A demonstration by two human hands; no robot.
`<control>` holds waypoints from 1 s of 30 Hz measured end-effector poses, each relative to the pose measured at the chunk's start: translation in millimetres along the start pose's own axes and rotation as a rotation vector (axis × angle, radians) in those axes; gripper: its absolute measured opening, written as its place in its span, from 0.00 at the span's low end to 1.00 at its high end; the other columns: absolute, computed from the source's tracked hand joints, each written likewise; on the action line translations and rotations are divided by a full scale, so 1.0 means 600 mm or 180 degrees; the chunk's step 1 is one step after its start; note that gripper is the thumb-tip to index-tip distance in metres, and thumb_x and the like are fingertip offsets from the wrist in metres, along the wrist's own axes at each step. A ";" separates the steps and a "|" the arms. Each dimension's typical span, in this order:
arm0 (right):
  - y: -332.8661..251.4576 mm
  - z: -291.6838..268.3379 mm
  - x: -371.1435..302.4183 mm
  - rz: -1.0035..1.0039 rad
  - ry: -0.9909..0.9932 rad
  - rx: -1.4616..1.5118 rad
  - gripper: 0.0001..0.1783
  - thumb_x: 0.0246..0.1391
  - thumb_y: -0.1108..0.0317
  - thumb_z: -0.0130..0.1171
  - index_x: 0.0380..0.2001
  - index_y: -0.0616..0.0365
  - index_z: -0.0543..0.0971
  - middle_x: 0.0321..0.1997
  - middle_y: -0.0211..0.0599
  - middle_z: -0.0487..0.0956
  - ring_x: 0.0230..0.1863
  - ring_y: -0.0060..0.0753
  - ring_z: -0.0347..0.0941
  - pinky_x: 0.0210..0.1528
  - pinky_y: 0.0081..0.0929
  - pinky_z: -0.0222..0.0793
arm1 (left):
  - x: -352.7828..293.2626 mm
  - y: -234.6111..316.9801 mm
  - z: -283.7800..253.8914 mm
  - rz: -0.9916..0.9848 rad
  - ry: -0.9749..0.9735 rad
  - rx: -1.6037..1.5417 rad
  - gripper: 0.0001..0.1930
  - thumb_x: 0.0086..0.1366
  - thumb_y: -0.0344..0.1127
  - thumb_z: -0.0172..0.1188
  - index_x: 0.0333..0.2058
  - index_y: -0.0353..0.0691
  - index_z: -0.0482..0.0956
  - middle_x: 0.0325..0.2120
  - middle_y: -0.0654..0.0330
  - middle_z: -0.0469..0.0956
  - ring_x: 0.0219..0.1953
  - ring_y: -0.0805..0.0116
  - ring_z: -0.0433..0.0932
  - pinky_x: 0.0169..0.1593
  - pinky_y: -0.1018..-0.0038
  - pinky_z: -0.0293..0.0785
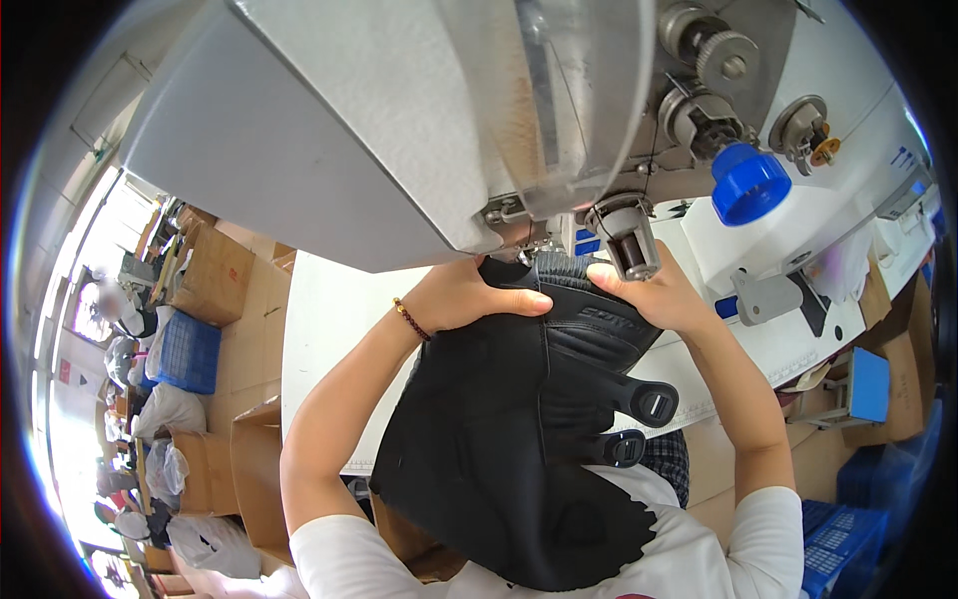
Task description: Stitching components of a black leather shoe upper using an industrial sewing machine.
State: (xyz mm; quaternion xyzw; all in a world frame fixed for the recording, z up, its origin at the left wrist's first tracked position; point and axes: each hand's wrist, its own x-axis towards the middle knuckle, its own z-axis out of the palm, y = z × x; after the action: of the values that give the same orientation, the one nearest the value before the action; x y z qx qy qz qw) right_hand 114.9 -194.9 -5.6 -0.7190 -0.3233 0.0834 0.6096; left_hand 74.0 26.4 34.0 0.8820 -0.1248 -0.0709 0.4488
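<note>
A large black sewn piece (479, 429), apparently leather or a similar sheet, hangs from the sewing machine (399, 130) down toward my lap. It has a ribbed, padded section, raised lettering and two straps with rounded black buckle ends (654, 403). My left hand (469, 299) grips its upper left edge, thumb lying on top along the seam. At the ribbed part, my right hand (654, 293) pinches the upper right edge with the thumb on top. Both hands are just below the machine head, whose needle area is mostly hidden behind a clear guard (589, 100).
A white table (329, 349) surrounds the work. A blue knob (748, 185) and metal thread tensioners (723, 60) stick out from the machine. Cardboard boxes (212, 275) and a blue crate (190, 349) stand at left. More blue crates (843, 544) lie at lower right.
</note>
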 end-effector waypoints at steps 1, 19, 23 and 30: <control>-0.002 -0.003 0.000 0.0019 -0.0093 -0.0011 0.14 0.48 0.62 0.55 0.17 0.60 0.72 0.15 0.21 0.67 0.19 0.11 0.57 0.21 0.16 0.53 | 0.004 -0.004 -0.003 0.0119 0.0043 0.0034 0.33 0.39 0.42 0.69 0.44 0.33 0.68 0.39 0.58 0.71 0.42 0.69 0.68 0.47 0.74 0.63; -0.023 -0.019 0.011 0.0208 -0.0461 0.0489 0.26 0.35 0.64 0.65 0.40 0.63 0.70 0.34 0.33 0.72 0.36 0.22 0.66 0.40 0.21 0.61 | 0.003 0.005 -0.005 -0.0387 -0.0510 -0.2110 0.28 0.43 0.27 0.64 0.46 0.36 0.67 0.39 0.61 0.71 0.41 0.74 0.68 0.46 0.78 0.65; -0.022 -0.026 0.019 0.0041 -0.0565 0.0368 0.23 0.34 0.65 0.66 0.36 0.62 0.72 0.27 0.26 0.71 0.29 0.15 0.64 0.31 0.16 0.60 | 0.006 -0.001 -0.002 -0.0511 -0.0421 -0.2033 0.28 0.43 0.27 0.64 0.47 0.36 0.66 0.39 0.61 0.71 0.42 0.74 0.68 0.46 0.78 0.65; -0.012 -0.028 0.032 0.0063 -0.0579 0.0449 0.09 0.39 0.67 0.61 0.25 0.61 0.77 0.20 0.26 0.74 0.22 0.12 0.66 0.27 0.13 0.62 | 0.013 -0.006 -0.012 -0.0708 -0.0706 -0.2033 0.23 0.50 0.30 0.59 0.46 0.33 0.66 0.34 0.63 0.73 0.36 0.79 0.70 0.43 0.82 0.65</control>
State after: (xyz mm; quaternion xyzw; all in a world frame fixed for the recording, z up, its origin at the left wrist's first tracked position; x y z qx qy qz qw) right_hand 136.1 -197.6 10.7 -0.6669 -0.3634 0.1769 0.6259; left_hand 83.5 31.6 35.2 0.6924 -0.0475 -0.2501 0.6751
